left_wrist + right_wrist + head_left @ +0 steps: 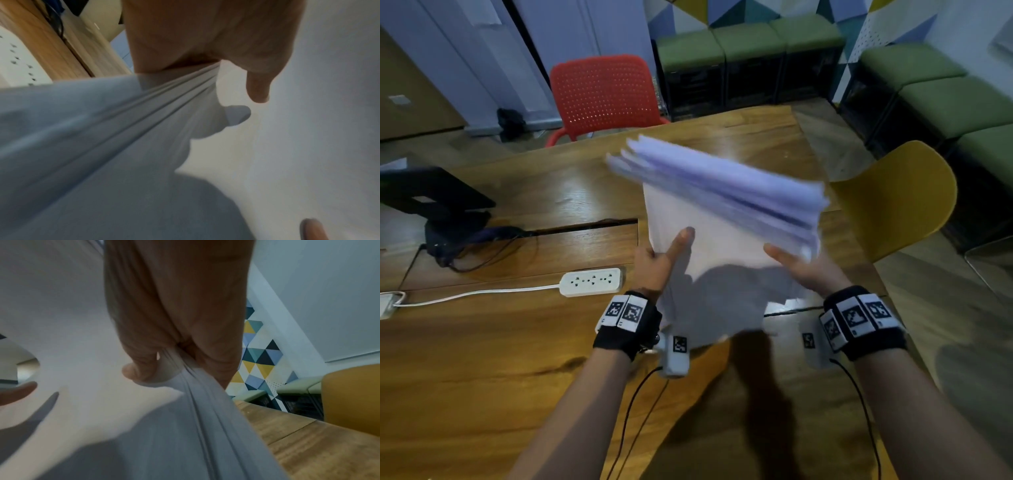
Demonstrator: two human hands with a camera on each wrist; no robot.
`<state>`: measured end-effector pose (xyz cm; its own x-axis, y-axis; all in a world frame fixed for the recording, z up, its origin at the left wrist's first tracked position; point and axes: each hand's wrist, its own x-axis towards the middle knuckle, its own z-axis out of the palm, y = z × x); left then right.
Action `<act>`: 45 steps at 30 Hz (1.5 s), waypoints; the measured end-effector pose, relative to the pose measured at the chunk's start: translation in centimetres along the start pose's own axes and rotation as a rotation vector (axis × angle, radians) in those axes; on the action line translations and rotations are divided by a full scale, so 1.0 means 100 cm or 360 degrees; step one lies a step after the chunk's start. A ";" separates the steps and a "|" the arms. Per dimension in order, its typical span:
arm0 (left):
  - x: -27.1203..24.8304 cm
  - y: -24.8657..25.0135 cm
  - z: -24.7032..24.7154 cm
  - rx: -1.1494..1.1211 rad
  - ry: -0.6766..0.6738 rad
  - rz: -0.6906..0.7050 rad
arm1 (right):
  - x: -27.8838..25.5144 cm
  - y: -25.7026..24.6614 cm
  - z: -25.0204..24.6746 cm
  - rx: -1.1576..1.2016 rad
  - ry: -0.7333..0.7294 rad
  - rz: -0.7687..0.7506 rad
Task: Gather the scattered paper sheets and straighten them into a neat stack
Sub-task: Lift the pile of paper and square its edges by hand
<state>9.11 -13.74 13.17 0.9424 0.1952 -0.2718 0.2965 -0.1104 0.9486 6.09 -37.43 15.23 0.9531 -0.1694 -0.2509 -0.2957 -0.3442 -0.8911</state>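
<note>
A bundle of white paper sheets point(722, 219) stands nearly upright above the wooden table point(482, 342), its top edges fanned out and blurred. My left hand point(661, 257) grips the bundle's left side, thumb lying on the near face. My right hand point(801, 267) grips the right side, thumb on the near face and fingers behind. In the left wrist view the thumb point(257, 87) presses the sheets point(102, 138), whose edges spread unevenly. In the right wrist view the fingers point(144, 366) pinch the sheets' edges point(195, 418). The bundle's bottom edge is hidden behind my wrists.
A white power strip point(592, 281) with its cord lies left of my hands. A black device and cables point(441, 212) sit at the far left. A red chair point(602, 92) stands beyond the table, a yellow chair point(900, 195) at the right edge.
</note>
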 end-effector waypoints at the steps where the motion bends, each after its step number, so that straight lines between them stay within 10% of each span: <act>1: 0.001 -0.005 -0.001 0.0039 0.0015 -0.0021 | 0.005 0.006 0.002 -0.0001 -0.0072 0.0000; 26: -0.006 0.009 0.003 -0.0248 -0.0130 0.0277 | 0.005 0.015 0.007 0.0509 0.0209 -0.0366; 39: -0.011 0.039 0.001 -0.0518 -0.0089 0.0585 | -0.001 0.006 -0.009 0.0662 -0.0244 -0.0302; 45: -0.012 0.050 0.020 -0.0490 0.0398 0.0479 | -0.006 -0.007 0.000 0.0311 0.0435 -0.0823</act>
<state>9.81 -16.52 17.94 0.9019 0.4306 0.0329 -0.0782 0.0879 0.9930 5.75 -37.13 15.97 0.9112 -0.2651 0.3153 0.2425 -0.2736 -0.9308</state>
